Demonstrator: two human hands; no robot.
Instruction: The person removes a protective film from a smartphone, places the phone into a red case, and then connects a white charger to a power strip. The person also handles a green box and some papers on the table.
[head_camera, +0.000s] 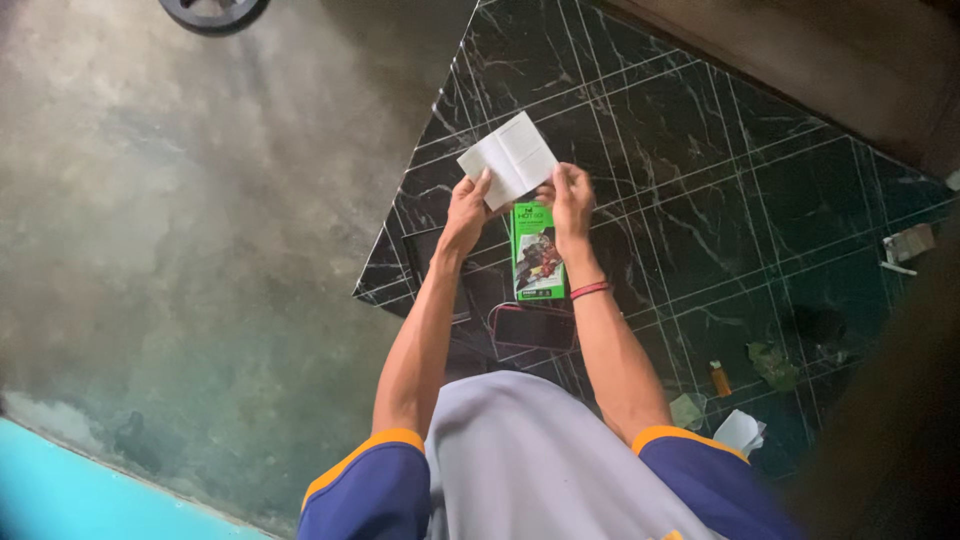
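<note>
2 bare hands hold a white folded leaflet (508, 158) up over a black marble-patterned tiled floor (700, 180): the left hand (466, 208) has its grip closed on the leaflet's lower left edge, thumb on top, and the right hand (572, 196) pinches the lower right edge between thumb and fingers. The sheet is partly unfolded, its creases showing, and it tilts away from the person. Just below the hands a green product box (537, 252) lies on the floor, and nearer the person's body a dark phone-like device with a red rim (533, 327) lies flat. To the right, well apart, lie a small orange bottle (719, 379), a crumpled green scrap (772, 364) and a white crumpled paper (741, 432). Bare grey concrete (200, 220) spreads to the left of the tiles. As a judgement, the thin paper is held only at its lower edges, so pulling the 2 hands apart too hard could tear it along a crease, and a loosened pinch on either side could let it flop or drop onto the box below.
</note>
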